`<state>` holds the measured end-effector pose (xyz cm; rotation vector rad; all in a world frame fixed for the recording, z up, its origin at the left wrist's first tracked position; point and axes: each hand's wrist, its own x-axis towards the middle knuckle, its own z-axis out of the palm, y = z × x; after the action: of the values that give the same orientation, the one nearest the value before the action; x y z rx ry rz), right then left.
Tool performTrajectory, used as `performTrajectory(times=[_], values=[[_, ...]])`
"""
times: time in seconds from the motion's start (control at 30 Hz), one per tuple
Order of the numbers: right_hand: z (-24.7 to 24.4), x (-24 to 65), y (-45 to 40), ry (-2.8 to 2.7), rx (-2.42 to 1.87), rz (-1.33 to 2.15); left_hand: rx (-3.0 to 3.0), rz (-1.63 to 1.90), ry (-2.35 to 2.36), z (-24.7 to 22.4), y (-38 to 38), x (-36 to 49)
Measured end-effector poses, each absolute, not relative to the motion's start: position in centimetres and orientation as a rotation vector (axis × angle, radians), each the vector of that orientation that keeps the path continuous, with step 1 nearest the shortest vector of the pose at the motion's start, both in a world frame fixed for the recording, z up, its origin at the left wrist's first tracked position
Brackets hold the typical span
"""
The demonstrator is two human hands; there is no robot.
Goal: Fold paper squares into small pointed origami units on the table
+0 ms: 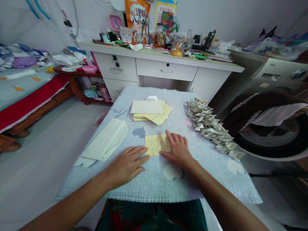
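A small yellow sheet of paper (156,145) with faint writing lies flat on the cloth-covered table (154,189) in front of me. My left hand (128,165) rests at its left edge, fingers stretched and slightly apart, with fingertips at the paper's lower left corner. Over the paper's right edge lies my right hand (177,149), fingers spread and palm down, hiding that side. Farther back is a stack of yellow papers (162,119) with a white card (146,107) on top. Neither hand grips anything.
Folded pale green paper (106,139) lies to the left. Rows of pointed folded-paper pieces (209,125) run down the table's right side. A cluttered white desk (166,69) stands behind, a bed (29,86) at left and a washing machine (271,96) with its door open at right.
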<state>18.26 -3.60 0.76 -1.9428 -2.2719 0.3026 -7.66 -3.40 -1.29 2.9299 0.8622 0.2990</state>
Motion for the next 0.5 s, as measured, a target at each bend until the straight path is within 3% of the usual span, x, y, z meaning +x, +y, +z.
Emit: performTrajectory(times=[0.5], values=[[0.6,21.9,-3.3,-2.291,-1.763,0.653,2.896,0.434,0.795,-1.8,-3.0,-8.5]])
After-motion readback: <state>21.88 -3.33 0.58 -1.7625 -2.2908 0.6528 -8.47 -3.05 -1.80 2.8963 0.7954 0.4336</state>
